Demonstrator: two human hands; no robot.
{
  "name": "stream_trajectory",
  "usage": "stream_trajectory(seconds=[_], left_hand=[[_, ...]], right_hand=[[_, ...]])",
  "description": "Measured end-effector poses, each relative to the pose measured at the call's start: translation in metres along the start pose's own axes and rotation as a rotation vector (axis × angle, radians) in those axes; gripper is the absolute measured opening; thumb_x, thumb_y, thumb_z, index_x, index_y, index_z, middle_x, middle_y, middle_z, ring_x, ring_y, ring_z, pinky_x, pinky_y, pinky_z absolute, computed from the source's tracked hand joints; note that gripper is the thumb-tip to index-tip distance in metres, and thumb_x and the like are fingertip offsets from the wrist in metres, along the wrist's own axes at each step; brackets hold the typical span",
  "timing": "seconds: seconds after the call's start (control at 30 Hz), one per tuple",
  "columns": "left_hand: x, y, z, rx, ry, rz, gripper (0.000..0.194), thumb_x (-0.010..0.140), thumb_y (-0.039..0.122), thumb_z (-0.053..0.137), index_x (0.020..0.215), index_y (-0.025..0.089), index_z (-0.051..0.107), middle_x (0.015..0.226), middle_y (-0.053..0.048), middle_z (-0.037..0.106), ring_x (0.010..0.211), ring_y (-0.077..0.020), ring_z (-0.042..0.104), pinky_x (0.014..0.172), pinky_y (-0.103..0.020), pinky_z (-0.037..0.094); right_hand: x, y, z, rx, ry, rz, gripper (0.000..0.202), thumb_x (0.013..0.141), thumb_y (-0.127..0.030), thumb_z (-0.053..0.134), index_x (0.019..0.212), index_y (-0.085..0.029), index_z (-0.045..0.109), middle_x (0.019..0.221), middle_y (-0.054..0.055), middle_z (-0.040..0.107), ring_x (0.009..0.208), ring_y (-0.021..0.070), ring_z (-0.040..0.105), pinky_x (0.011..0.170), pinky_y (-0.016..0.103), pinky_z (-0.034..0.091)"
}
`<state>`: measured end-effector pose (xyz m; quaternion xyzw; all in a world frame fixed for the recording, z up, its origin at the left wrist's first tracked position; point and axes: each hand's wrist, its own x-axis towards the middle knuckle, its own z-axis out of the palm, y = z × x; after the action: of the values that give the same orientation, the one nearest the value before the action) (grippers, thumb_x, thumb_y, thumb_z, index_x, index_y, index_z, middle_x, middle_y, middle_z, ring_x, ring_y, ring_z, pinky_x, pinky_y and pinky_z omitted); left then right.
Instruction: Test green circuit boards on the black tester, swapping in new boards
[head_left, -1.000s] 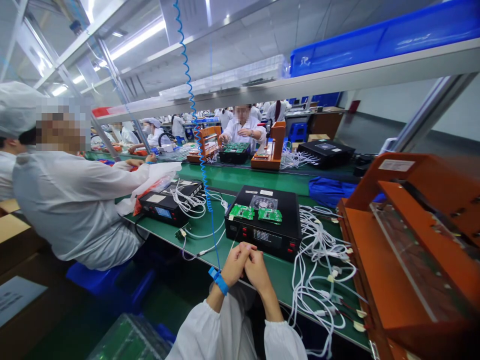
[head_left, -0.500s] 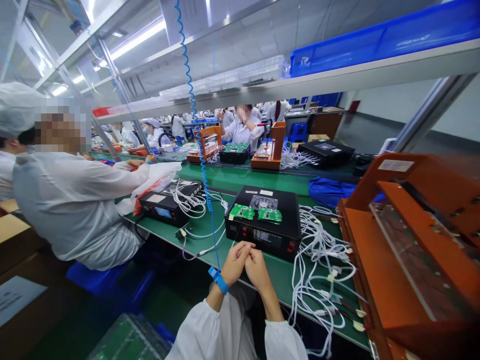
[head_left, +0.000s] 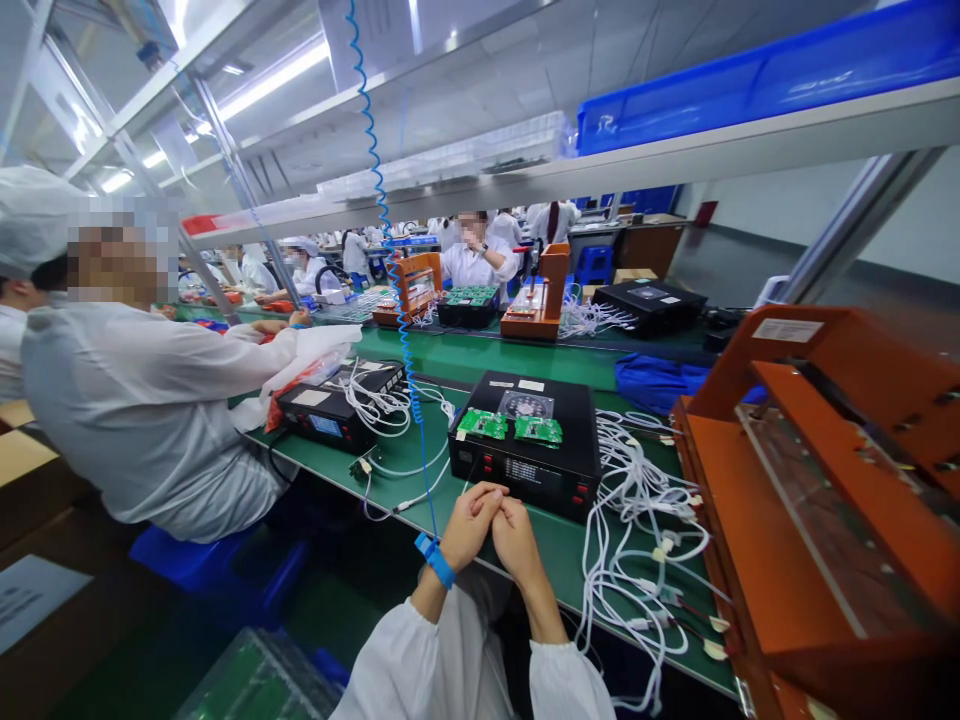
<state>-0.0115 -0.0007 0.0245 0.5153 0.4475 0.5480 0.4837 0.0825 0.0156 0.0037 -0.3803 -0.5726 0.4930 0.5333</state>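
My left hand [head_left: 469,530] and my right hand [head_left: 516,535] rest together at the front edge of the bench, fingers folded against each other. Both are closed, and no object shows in them. A blue wrist strap [head_left: 435,560] circles my left wrist, joined to a coiled blue cord [head_left: 409,365] hanging from above. Just beyond my hands stands a black box [head_left: 566,405] with a display and red switches on its front. Two green circuit boards, a left one [head_left: 482,424] and a right one [head_left: 538,429], lie on its top, apart from my hands.
White cables [head_left: 622,530] sprawl right of the box and over the bench edge. An orange fixture [head_left: 720,480] fills the right side. Another black unit [head_left: 322,415] with cables stands left, near a seated co-worker [head_left: 142,400]. A shelf [head_left: 675,140] bearing a blue bin [head_left: 772,85] crosses overhead.
My hands stay folded in the same place. Across the bench, a person in white has lowered one arm and shifted slightly left. The view has barely moved.
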Motion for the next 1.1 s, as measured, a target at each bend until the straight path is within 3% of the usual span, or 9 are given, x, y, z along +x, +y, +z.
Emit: stream_trajectory(seconds=[0.13,0.2,0.67,1.1], left_hand=[[0.002,-0.005,-0.004,0.069,0.052,0.026,0.044,0.084,0.050,0.069,0.110,0.014,0.068,0.110,-0.013,0.073,0.104,-0.0252,0.069,0.091,-0.035,0.055],[0.002,-0.007,-0.005,0.113,0.060,0.041,0.041,0.086,0.049,0.067,0.109,0.014,0.069,0.111,-0.012,0.071,0.105,-0.0244,0.068,0.093,-0.034,0.054],[0.001,-0.006,-0.002,0.124,0.068,0.037,0.037,0.086,0.049,0.067,0.103,0.015,0.069,0.101,-0.009,0.071,0.095,-0.0207,0.068,0.083,-0.029,0.054],[0.001,-0.006,-0.002,0.126,0.060,0.034,0.036,0.087,0.046,0.066,0.105,0.015,0.069,0.100,-0.008,0.070,0.095,-0.0204,0.067,0.085,-0.029,0.053]], right_hand=[[0.002,0.004,-0.005,0.225,0.035,0.091,0.032,0.076,-0.029,0.052,0.090,-0.019,0.079,0.091,0.007,0.078,0.071,0.0211,0.071,0.073,0.035,0.058],[0.002,0.005,-0.006,0.266,0.034,0.105,0.032,0.074,-0.029,0.053,0.089,-0.019,0.080,0.089,0.007,0.078,0.071,0.0217,0.072,0.074,0.036,0.059],[0.001,0.000,-0.004,0.276,0.047,0.113,0.027,0.073,-0.028,0.055,0.081,-0.019,0.079,0.083,0.008,0.078,0.072,0.0238,0.073,0.080,0.041,0.060],[0.001,-0.008,-0.003,0.281,0.040,0.112,0.027,0.072,-0.027,0.054,0.080,-0.019,0.078,0.085,0.006,0.078,0.072,0.0232,0.073,0.074,0.037,0.060]])
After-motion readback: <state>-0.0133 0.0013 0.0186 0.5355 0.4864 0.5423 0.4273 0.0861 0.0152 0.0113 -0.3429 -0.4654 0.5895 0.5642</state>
